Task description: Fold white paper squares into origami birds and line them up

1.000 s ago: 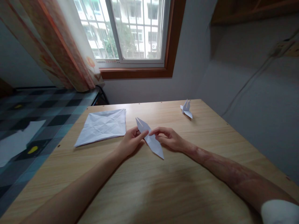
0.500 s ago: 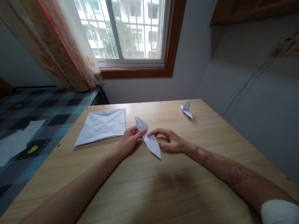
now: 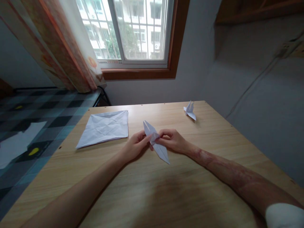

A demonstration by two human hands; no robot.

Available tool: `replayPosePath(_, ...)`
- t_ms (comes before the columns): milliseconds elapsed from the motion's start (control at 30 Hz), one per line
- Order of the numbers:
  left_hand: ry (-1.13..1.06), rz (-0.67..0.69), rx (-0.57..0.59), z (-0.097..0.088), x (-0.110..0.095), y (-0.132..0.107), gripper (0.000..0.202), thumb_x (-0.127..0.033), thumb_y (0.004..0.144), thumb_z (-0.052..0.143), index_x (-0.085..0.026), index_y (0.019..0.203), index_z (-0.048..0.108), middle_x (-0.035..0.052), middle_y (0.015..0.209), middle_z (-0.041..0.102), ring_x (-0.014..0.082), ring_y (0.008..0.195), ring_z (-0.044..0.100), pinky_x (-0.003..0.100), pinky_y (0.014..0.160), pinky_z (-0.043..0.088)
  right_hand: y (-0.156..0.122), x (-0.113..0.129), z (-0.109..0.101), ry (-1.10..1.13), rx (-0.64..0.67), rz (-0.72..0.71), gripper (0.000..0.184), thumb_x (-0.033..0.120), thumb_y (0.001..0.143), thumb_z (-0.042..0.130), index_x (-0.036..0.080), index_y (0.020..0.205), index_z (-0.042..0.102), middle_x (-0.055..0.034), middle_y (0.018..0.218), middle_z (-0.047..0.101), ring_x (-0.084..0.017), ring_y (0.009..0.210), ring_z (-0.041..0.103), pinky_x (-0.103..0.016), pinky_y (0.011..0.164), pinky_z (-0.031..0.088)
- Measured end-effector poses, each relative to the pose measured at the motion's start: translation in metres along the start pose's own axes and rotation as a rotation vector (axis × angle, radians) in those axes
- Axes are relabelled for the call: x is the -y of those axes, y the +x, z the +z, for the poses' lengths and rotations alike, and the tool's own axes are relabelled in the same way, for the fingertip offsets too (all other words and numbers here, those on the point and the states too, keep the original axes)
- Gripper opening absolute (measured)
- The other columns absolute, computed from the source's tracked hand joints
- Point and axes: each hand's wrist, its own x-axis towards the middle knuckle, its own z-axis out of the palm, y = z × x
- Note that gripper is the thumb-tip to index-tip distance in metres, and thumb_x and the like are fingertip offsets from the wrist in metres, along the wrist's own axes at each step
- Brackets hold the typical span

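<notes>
Between my two hands is a piece of folded white paper [image 3: 161,151], long and narrow with pointed ends and a small raised fold at its middle. My left hand [image 3: 136,144] pinches it from the left, thumb on top near the middle. From the right, my right hand [image 3: 173,141] grips the raised middle fold between thumb and fingers. The paper is held slanting, one tip toward the window and the other toward me. A finished-looking paper crane [image 3: 190,110] stands at the far right of the table. Some fingertips are hidden behind the paper.
A stack of creased white paper sheets [image 3: 106,128] lies on the wooden table [image 3: 123,193], left of my hands. Further left, a checked bed cover [image 3: 59,110] carries loose white paper [image 3: 21,142]. A window [image 3: 142,31] and curtain [image 3: 61,41] are behind the table.
The folded paper has shifted slightly right and toward me. My right hand has gone from resting fingers on its surface to pinching the middle, where a raised fold now shows.
</notes>
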Motion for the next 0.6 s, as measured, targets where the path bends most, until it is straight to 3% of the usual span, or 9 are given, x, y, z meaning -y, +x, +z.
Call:
replayPosePath(100, -0.005, 0.016, 0.052, 0.002, -0.006, -0.004, 0.044, -0.057, 0.105, 0.068, -0.014, 0.105, 0.075, 0.0072, 0.086, 0.076, 0.0201, 0.08, 0.071, 0.033, 0.081, 0.059, 0.001, 0.003, 0.0, 0.012, -0.054, 0.014, 0.039, 0.053, 0.09, 0.09, 0.019, 0.091, 0.07, -0.0009, 0.087, 0.074, -0.017, 0.081, 0.07, -0.033, 0.083, 0.059)
replayPosePath(233, 0.024, 0.001, 0.065, 0.006, -0.009, -0.005, 0.045, -0.054, 0.096, 0.082, -0.014, 0.115, 0.075, 0.0095, 0.1, 0.079, 0.0185, 0.081, 0.07, 0.029, 0.075, 0.059, 0.002, 0.004, -0.001, -0.003, -0.062, 0.029, 0.045, 0.053, 0.088, 0.091, 0.022, 0.099, 0.061, 0.0011, 0.087, 0.073, -0.016, 0.078, 0.069, -0.028, 0.072, 0.054)
replayPosePath(367, 0.055, -0.033, -0.008, 0.005, -0.006, -0.002, 0.044, -0.057, 0.098, 0.078, -0.014, 0.108, 0.077, 0.0076, 0.089, 0.08, 0.0179, 0.072, 0.071, 0.029, 0.071, 0.058, 0.002, 0.004, -0.002, -0.042, -0.047, -0.018, 0.044, 0.049, 0.093, 0.088, 0.024, 0.112, 0.057, 0.0045, 0.082, 0.069, -0.014, 0.073, 0.064, -0.025, 0.066, 0.05)
replayPosePath(500, 0.044, -0.045, -0.036, -0.001, -0.002, 0.001, 0.046, -0.06, 0.097, 0.078, -0.014, 0.097, 0.077, 0.0065, 0.074, 0.078, 0.0197, 0.068, 0.072, 0.029, 0.071, 0.057, 0.001, 0.007, -0.002, -0.159, 0.003, -0.174, 0.064, 0.039, 0.094, 0.087, 0.025, 0.146, 0.052, 0.0012, 0.097, 0.071, -0.017, 0.086, 0.066, -0.031, 0.081, 0.057)
replayPosePath(600, -0.007, -0.059, -0.029, -0.005, 0.002, 0.004, 0.046, -0.061, 0.095, 0.08, -0.015, 0.092, 0.078, 0.0062, 0.074, 0.077, 0.0187, 0.068, 0.07, 0.029, 0.069, 0.056, 0.001, 0.007, -0.003, -0.276, 0.004, -0.298, 0.073, 0.034, 0.095, 0.086, 0.027, 0.157, 0.049, -0.0033, 0.112, 0.072, -0.019, 0.096, 0.068, -0.036, 0.093, 0.059)
